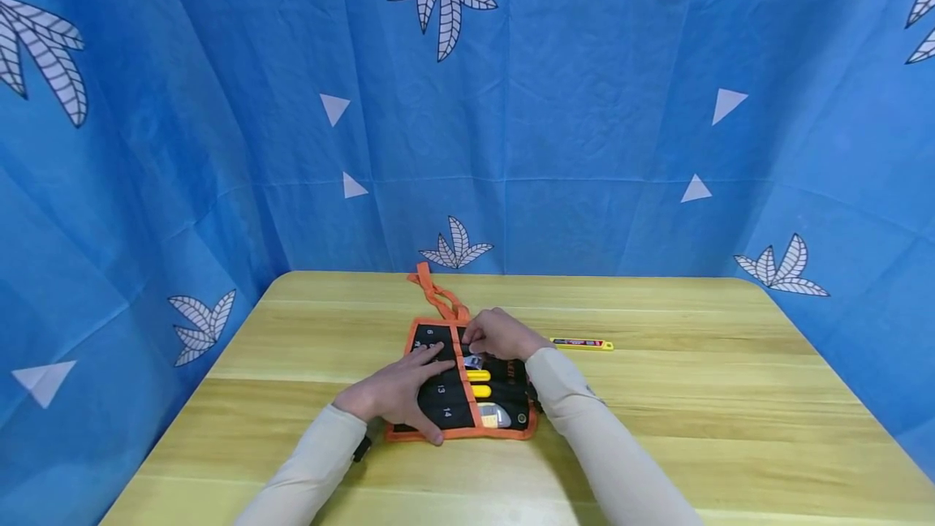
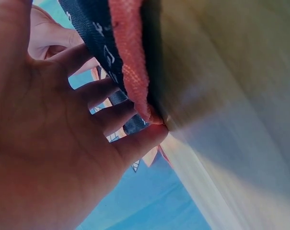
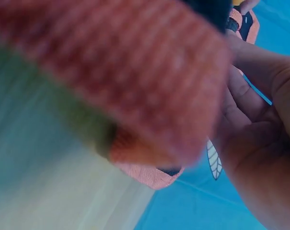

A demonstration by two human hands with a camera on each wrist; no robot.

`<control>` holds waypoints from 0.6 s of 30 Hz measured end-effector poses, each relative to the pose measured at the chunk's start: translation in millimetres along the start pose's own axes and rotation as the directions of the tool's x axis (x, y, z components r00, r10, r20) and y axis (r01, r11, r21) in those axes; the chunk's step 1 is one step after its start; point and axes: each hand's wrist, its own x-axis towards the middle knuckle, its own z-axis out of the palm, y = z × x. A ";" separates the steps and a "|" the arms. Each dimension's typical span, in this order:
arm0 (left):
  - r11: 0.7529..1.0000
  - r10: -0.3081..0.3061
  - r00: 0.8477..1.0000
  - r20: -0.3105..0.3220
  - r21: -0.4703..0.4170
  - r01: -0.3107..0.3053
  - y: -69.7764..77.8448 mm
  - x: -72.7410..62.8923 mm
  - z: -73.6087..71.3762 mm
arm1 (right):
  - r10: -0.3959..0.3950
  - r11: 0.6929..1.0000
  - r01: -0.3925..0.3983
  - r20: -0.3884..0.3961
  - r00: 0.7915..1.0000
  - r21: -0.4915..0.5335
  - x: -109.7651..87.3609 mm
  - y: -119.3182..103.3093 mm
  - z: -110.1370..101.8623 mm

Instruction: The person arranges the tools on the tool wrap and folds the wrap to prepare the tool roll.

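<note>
A black tool roll (image 1: 456, 423) with orange trim and numbered pockets lies unfolded on the table. My left hand (image 1: 402, 386) rests on its left part, fingers spread; in the left wrist view the fingers (image 2: 140, 143) reach over the orange edge. At the upper pockets, my right hand (image 1: 501, 333) has its fingers bent close to the orange middle band (image 1: 462, 364). Whatever may lie between those fingertips is hidden. Below it, a silvery piece (image 1: 473, 362), two yellow handles (image 1: 478, 376) and a grey-and-yellow tool (image 1: 494, 416) stick out of the pockets.
The orange tie straps (image 1: 437, 292) trail from the roll's far edge. A slim yellow item (image 1: 582, 343) with a dark and red label lies right of the right hand. Behind the wooden table (image 1: 694, 396) hangs a blue patterned curtain (image 1: 584, 104).
</note>
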 end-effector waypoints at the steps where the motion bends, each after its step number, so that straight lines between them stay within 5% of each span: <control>1: 1.000 0.001 1.000 0.000 0.000 -0.001 0.2 -0.2 0.2 | -0.002 1.000 0.002 0.002 1.000 -0.002 -0.8 0.2 -0.6; 18: 1.000 -0.021 1.000 -0.009 0.013 0.021 -1.1 1.3 2.3 | -0.097 0.995 0.095 -0.084 0.992 -0.036 -40.7 18.0 -19.5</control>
